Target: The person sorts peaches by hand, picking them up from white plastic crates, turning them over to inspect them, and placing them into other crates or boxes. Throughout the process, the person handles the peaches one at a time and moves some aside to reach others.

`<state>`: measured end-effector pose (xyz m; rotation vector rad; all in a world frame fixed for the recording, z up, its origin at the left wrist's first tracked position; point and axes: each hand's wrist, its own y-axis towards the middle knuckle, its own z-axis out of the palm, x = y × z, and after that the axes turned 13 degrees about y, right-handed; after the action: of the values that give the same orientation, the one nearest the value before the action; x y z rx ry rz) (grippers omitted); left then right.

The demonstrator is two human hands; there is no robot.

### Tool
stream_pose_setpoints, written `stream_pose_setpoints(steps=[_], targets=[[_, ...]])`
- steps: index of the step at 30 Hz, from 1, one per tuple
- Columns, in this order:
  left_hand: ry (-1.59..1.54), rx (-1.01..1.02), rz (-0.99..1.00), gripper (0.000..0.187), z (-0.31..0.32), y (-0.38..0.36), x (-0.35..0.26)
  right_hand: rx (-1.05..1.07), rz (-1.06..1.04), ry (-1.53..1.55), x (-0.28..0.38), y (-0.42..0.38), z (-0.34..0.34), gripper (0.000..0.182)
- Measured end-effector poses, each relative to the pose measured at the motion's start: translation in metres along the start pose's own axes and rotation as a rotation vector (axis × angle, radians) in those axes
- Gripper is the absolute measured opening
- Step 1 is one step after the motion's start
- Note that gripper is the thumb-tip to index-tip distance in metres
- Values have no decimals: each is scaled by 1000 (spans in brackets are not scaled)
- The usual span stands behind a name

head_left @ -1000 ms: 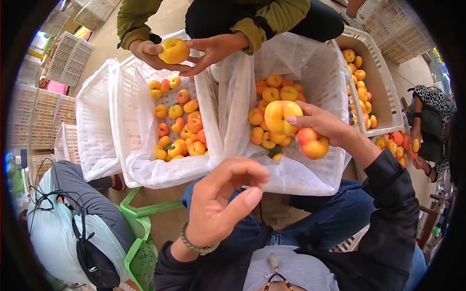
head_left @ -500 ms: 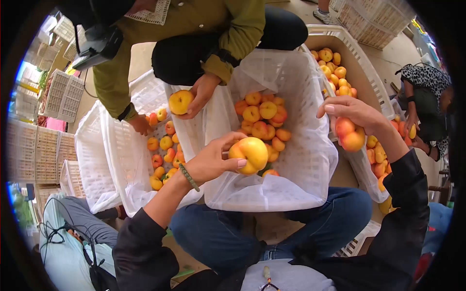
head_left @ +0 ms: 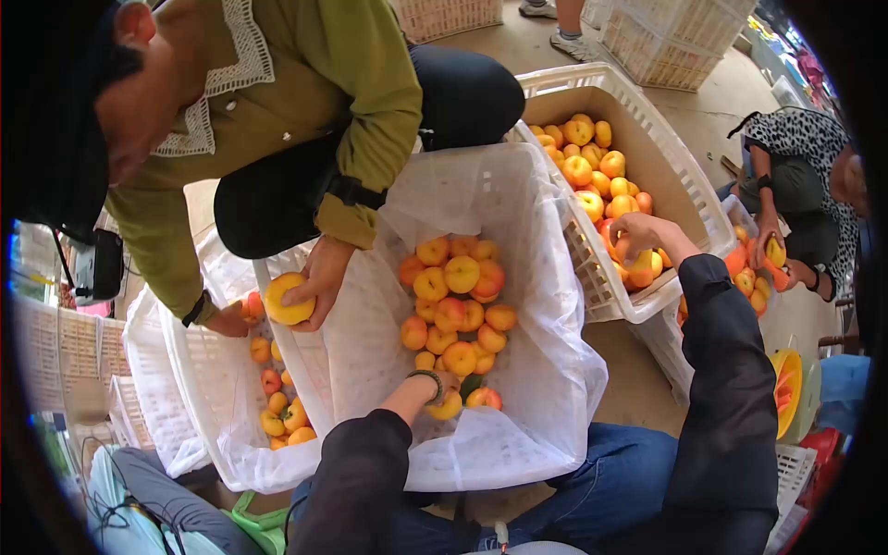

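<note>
My left hand [head_left: 448, 383], with a beaded bracelet at the wrist, reaches low into the white-lined middle crate [head_left: 462, 462]. It is closed around a yellow peach [head_left: 446, 405]; its fingers are partly hidden. Red-and-yellow peaches [head_left: 453, 314] are heaped beyond it, and a green leaf [head_left: 471, 385] lies close by. Over at the back right, my right hand [head_left: 640, 231] is above a cardboard-lined crate [head_left: 689, 176] of peaches. Its fingers are bent downward and apart, with nothing visibly gripped. Just under it lies an orange peach [head_left: 638, 270].
Opposite me, a person in an olive shirt holds a yellow peach [head_left: 289, 298] over the left lined crate [head_left: 199, 370]. Another person handles fruit at far right. A yellow bucket [head_left: 788, 393] stands at right; stacked crates [head_left: 675, 37] stand behind.
My left hand has lowered its yellow peach into the middle crate. My right hand has moved over the cardboard-lined crate, and the peach it held is no longer visible in it. The view has shifted.
</note>
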<state>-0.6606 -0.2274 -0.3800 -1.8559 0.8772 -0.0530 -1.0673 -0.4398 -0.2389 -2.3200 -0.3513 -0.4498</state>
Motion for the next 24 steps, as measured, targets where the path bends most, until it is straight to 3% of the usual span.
stream_pose_setpoints(steps=[1,2,3,7,11,13,14,15,16,21,24], targets=[[25,38,31,59,5,8,-2,20,-34,15,-8,10,5,52],[-434,117,-253,49,7,6,-8,59,-72,21,-15,20,10,54],[-386,97,-338,37,14,25,-10,134,-35,84,-1,15,6,55],[-248,53,-279,33,3,22,-24,11,90,88,-7,12,9,51],[-192,-1,-239,31,4,22,-32,-176,-154,0,-46,12,21,56],[-137,-33,-218,29,-1,17,-34,-271,-181,38,-52,5,18,61],[-89,-42,-200,29,-5,16,-37,-274,-48,237,-21,-11,11,57],[-41,-53,-187,29,-9,12,-37,-246,-81,589,-34,-12,8,53],[19,-61,-164,28,-16,7,-39,-252,-197,584,-26,-25,4,52],[365,-124,-29,28,-53,-49,-50,-147,-267,571,122,-94,2,46],[395,-265,33,28,-75,-142,-64,-57,-298,592,218,-112,48,40]])
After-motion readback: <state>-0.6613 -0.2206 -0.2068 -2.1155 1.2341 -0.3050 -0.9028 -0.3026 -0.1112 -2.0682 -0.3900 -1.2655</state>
